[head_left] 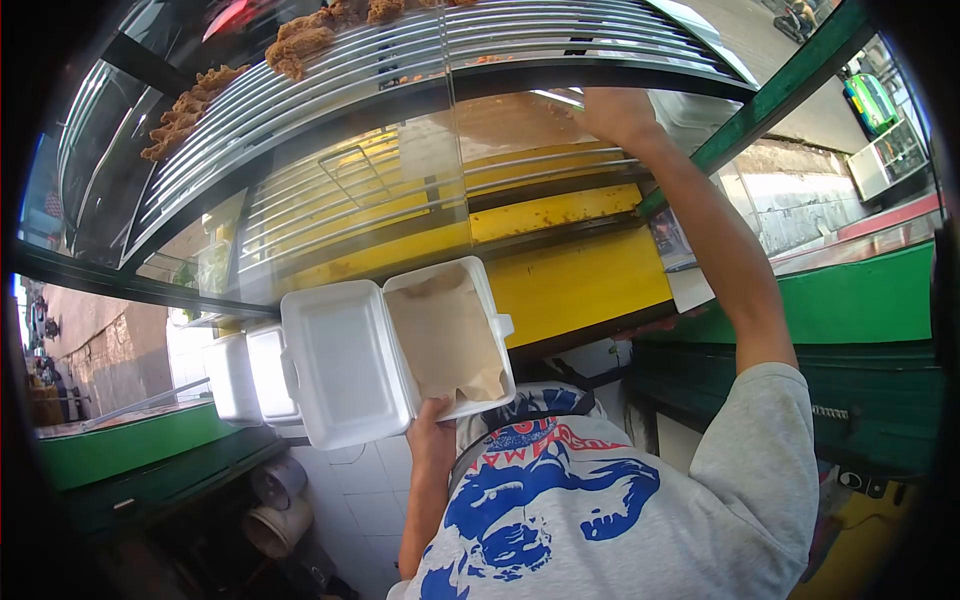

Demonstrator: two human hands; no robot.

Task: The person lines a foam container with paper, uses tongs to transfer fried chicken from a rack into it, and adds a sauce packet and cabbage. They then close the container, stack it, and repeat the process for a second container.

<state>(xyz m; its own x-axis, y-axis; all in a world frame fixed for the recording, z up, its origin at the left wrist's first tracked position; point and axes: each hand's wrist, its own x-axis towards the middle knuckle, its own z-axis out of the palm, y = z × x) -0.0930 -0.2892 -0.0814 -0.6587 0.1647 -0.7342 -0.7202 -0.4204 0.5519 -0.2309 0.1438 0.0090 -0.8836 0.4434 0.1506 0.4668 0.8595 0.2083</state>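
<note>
An open white foam box with brown paper lining its right half is held at its lower edge by my left hand, which is closed on it. My right arm stretches up into the glass-fronted cabinet. There my right hand is over the brown paper sheet, below the upper rack. Its fingers are blurred, and what they hold, if anything, cannot be made out. Pieces of fried food lie on the upper metal rack, away from both hands.
The cabinet has a yellow base and a green post at the right. More white foam boxes are at the left. Below them stand buckets. A green counter edge runs along the right side.
</note>
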